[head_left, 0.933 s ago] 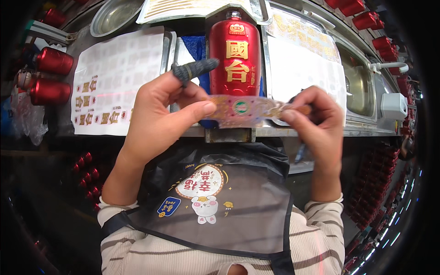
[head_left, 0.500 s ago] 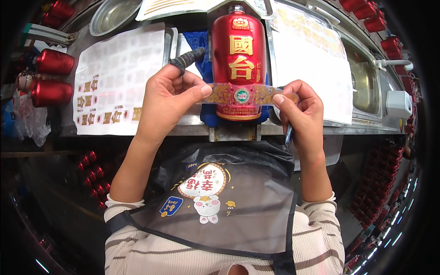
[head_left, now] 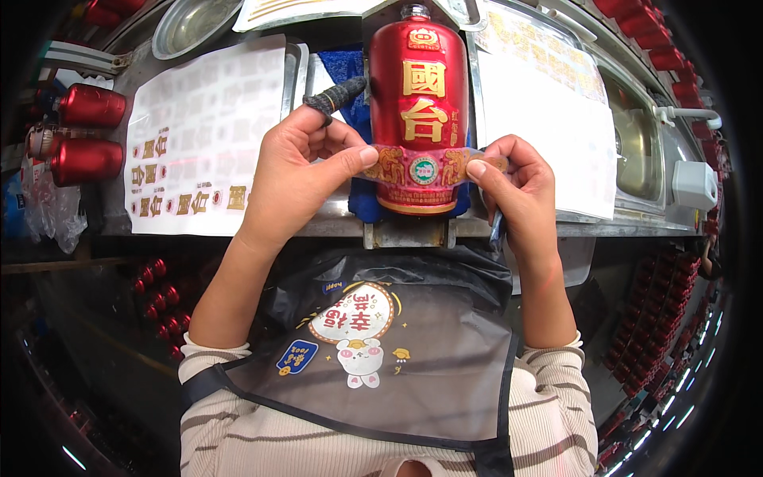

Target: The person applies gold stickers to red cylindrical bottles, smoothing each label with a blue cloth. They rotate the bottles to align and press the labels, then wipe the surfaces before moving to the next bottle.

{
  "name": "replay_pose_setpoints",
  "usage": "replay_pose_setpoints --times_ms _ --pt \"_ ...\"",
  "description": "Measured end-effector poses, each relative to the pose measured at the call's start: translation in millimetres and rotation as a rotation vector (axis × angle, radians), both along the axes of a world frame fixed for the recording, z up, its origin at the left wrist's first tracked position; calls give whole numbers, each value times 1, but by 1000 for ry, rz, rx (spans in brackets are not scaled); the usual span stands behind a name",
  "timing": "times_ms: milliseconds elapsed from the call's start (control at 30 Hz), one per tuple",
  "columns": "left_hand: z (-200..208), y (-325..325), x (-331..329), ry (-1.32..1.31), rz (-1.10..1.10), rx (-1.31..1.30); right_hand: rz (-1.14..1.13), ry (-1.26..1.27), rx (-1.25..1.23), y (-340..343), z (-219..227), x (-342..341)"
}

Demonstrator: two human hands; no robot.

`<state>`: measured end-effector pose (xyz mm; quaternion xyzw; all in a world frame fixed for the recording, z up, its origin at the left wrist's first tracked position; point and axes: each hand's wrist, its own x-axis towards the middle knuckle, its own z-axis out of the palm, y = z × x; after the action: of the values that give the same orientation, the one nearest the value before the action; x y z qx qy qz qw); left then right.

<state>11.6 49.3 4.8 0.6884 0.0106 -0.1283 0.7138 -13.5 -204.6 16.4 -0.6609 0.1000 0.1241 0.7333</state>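
A glossy red bottle (head_left: 420, 87) with raised gold characters lies on a blue cloth (head_left: 346, 70), its neck pointing away from me. Across its lower part stretches a clear decal strip (head_left: 424, 169) with gold ornament and a round green-and-white emblem. My left hand (head_left: 306, 163) pinches the strip's left end between thumb and fingers; a dark wrap (head_left: 335, 97) covers its raised index finger. The strip's right end is pinched by my right hand (head_left: 517, 179). A thin dark-blue tool (head_left: 497, 230) sticks out below that hand, its upper part hidden by the fingers.
White decal sheets lie at left (head_left: 203, 103) and right (head_left: 548, 151). A metal bowl (head_left: 191, 28) is at the back left. More red bottles (head_left: 89, 161) stand at the left edge. On the right are a metal sink (head_left: 636, 171) and a white plastic jug (head_left: 695, 185).
Both hands have come slightly closer together. The strip now lies closer against the bottle's front, its emblem slightly farther right. The bottle also appears shifted slightly right.
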Motion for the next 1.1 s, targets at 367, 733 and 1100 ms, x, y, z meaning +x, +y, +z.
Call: replay_pose_setpoints --times_ms 367,733,1100 --pt "-8 -2 -9 -161 38 39 -142 -185 -306 -7 -11 0" --pt "-11 -27 -14 -125 -69 -147 50 -137 -102 14 -9 4" --pt "-17 -23 -14 -131 -64 -228 49 -90 -20 14 -2 5"
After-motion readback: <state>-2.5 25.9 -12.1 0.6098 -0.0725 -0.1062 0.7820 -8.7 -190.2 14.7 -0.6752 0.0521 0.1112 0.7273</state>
